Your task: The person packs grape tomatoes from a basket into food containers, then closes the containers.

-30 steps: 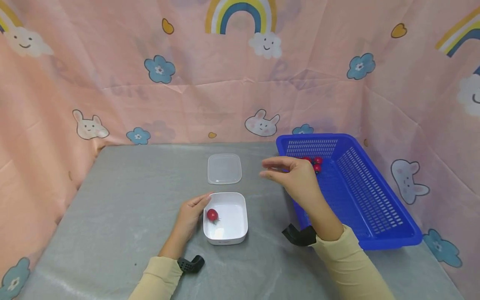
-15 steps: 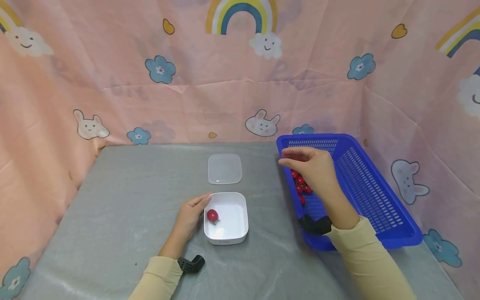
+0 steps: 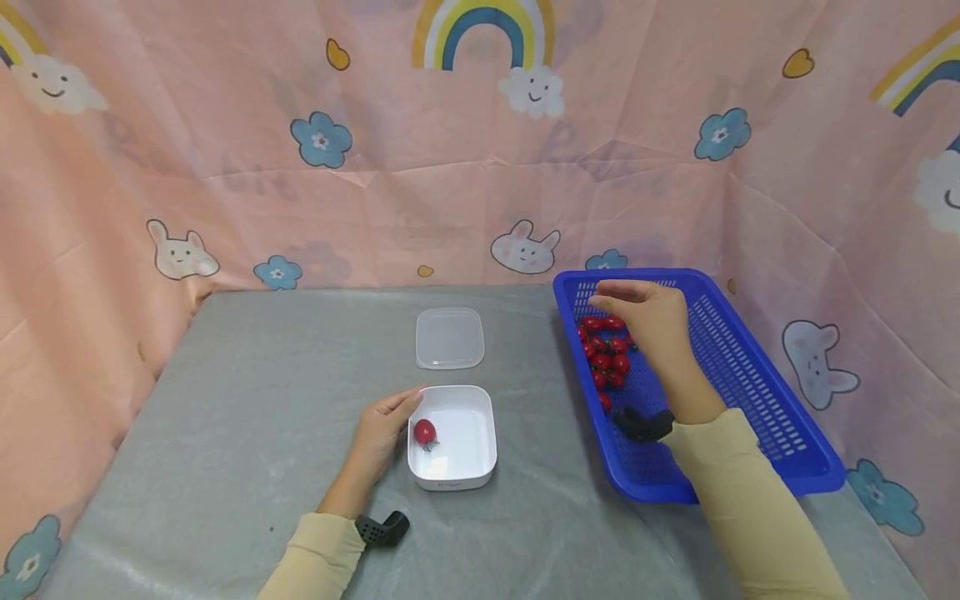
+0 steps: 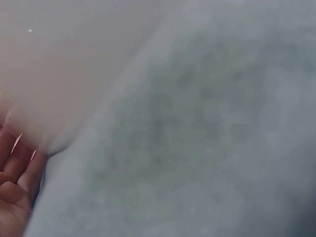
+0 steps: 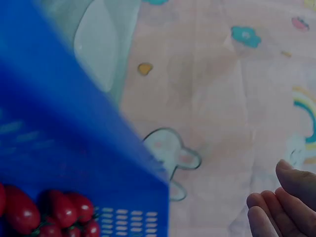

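Note:
My left hand [image 3: 378, 429] holds the left back corner of a square white container [image 3: 463, 429], its thumb at the rim. One red cherry tomato [image 3: 424, 431] with its green stem lies inside against the left wall. In the left wrist view, fingers [image 4: 32, 170] show at the left edge beside the blurred container. Over the far part of a blue plastic basket [image 3: 720, 467], my right hand [image 3: 651, 321] hovers with nothing in it, thumb and fingers apart. Several cherry tomatoes [image 3: 602, 362] lie along the basket's left side, some hidden by that hand.
A clear square lid [image 3: 450, 337] lies flat on the grey-covered table [image 3: 285, 417], behind the container. The basket's raised rim runs along the table's right side. A pink patterned cloth [image 3: 420, 192] hangs behind and at both sides.
My right hand has moved right and back, from left of the basket to over its far end, uncovering more tomatoes. My left hand and the container have stayed put.

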`<state>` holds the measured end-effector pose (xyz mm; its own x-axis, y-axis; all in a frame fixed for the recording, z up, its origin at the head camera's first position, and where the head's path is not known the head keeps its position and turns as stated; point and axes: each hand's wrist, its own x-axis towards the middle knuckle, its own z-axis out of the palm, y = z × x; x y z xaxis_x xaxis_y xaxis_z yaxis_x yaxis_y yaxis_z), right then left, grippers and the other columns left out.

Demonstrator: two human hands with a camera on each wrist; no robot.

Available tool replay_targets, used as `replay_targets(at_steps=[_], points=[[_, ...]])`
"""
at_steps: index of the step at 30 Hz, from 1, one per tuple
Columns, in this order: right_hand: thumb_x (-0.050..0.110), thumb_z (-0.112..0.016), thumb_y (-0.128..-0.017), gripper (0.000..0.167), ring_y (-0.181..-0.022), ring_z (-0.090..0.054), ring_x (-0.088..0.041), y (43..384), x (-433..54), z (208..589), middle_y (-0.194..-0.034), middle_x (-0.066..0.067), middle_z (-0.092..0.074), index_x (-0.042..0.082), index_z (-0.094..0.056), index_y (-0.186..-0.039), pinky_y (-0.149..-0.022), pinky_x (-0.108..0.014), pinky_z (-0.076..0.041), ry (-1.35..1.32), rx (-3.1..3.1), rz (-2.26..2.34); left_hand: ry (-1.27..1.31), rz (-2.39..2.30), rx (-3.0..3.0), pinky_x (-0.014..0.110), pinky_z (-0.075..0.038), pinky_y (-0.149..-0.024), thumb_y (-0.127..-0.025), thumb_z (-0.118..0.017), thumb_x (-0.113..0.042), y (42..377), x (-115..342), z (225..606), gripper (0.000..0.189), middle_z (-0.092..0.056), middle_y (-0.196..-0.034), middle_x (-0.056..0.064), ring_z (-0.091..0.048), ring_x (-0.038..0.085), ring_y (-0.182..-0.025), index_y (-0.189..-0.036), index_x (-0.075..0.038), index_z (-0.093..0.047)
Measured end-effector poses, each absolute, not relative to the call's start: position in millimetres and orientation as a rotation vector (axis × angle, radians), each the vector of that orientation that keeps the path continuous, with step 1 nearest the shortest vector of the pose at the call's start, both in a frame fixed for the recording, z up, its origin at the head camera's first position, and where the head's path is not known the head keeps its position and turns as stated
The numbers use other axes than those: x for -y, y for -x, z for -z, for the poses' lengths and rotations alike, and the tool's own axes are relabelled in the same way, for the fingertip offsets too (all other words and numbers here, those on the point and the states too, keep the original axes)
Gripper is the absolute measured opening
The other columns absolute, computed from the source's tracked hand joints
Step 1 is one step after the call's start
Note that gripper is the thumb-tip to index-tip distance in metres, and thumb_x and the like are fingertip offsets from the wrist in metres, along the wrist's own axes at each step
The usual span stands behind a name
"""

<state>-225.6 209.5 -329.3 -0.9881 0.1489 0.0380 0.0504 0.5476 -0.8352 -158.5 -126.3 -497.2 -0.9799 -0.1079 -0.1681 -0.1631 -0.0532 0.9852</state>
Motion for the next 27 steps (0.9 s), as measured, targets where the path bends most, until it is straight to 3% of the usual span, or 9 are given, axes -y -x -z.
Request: replay_targets(at_steps=[3,9,12,15,19,23,25,27], points=[[0.052,-0.073,-0.086,0.058,-0.129,-0.055,-0.027,236,-220,339,-0.13,-0.015,-0.067,0.009,-0.07,-0.125,-0.104,-0.045,-0.047,0.228,2.642,-1.448,0.299,-2.216,-2.15,0.036,-0.047,-0.108,-0.095,-0.066,-0.02,158,126,498,0.035,-0.069,-0.128,0.012,-0.062,0.0,-0.111,-0.123,0.002,-0.068],[0.045,-0.071,-0.089,0.056,-0.13,-0.054,-0.028,252,-241,355,-0.135,-0.017,-0.063,0.005,-0.067,-0.128,-0.109,-0.046,-0.045,0.361,2.567,-1.46,0.305,-2.218,-2.142,0.042,-0.044,-0.111,-0.095,-0.066,-0.02,158,126,499,0.035,-0.069,-0.128,0.012,-0.062,0.001,-0.111,-0.123,0.002,-0.068],[0.045,-0.073,-0.088,0.056,-0.12,-0.061,-0.019,261,-251,361,-0.129,-0.009,-0.069,0.006,-0.068,-0.127,-0.108,-0.041,-0.047,0.428,2.545,-1.478,0.315,-2.221,-2.137,0.038,-0.046,-0.109,-0.095,-0.066,-0.02,158,126,498,0.035,-0.069,-0.127,0.011,-0.062,0.0,-0.11,-0.123,0.001,-0.068],[0.043,-0.074,-0.087,0.055,-0.1,-0.064,-0.004,268,-259,365,-0.111,0.007,-0.072,0.007,-0.067,-0.128,-0.106,-0.035,-0.05,0.5,2.513,-1.545,0.318,-2.22,-2.135,0.029,-0.048,-0.104,-0.095,-0.067,-0.02,159,126,498,0.036,-0.069,-0.127,0.01,-0.062,-0.001,-0.109,-0.123,0.001,-0.068],[0.036,-0.074,-0.088,0.054,-0.09,-0.067,0.005,275,-268,372,-0.099,0.014,-0.069,0.005,-0.064,-0.131,-0.106,-0.032,-0.048,0.6,2.443,-1.671,0.317,-2.216,-2.134,0.031,-0.047,-0.106,-0.095,-0.067,-0.021,159,126,498,0.036,-0.069,-0.127,0.01,-0.061,-0.001,-0.11,-0.123,0.001,-0.068],[0.033,-0.073,-0.09,0.055,-0.109,-0.069,-0.007,281,-275,379,-0.124,0.002,-0.071,0.004,-0.061,-0.135,-0.111,-0.033,-0.044,0.656,2.404,-1.747,0.312,-2.216,-2.135,0.039,-0.045,-0.11,-0.095,-0.067,-0.022,159,126,498,0.036,-0.069,-0.128,0.011,-0.061,0.0,-0.111,-0.123,0.001,-0.068],[0.033,-0.07,-0.092,0.055,-0.12,-0.065,-0.013,283,-277,382,-0.141,-0.01,-0.06,0.004,-0.058,-0.137,-0.112,-0.033,-0.042,0.67,2.43,-1.74,0.307,-2.218,-2.135,0.04,-0.045,-0.11,-0.095,-0.067,-0.021,158,127,498,0.036,-0.069,-0.128,0.011,-0.061,0.0,-0.111,-0.124,0.001,-0.068],[0.032,-0.068,-0.093,0.055,-0.129,-0.058,-0.02,284,-277,385,-0.147,-0.015,-0.053,0.004,-0.056,-0.139,-0.113,-0.034,-0.041,0.68,2.448,-1.736,0.305,-2.223,-2.132,0.04,-0.045,-0.11,-0.095,-0.067,-0.021,158,127,499,0.036,-0.069,-0.128,0.011,-0.062,0.001,-0.111,-0.124,0.001,-0.068]])
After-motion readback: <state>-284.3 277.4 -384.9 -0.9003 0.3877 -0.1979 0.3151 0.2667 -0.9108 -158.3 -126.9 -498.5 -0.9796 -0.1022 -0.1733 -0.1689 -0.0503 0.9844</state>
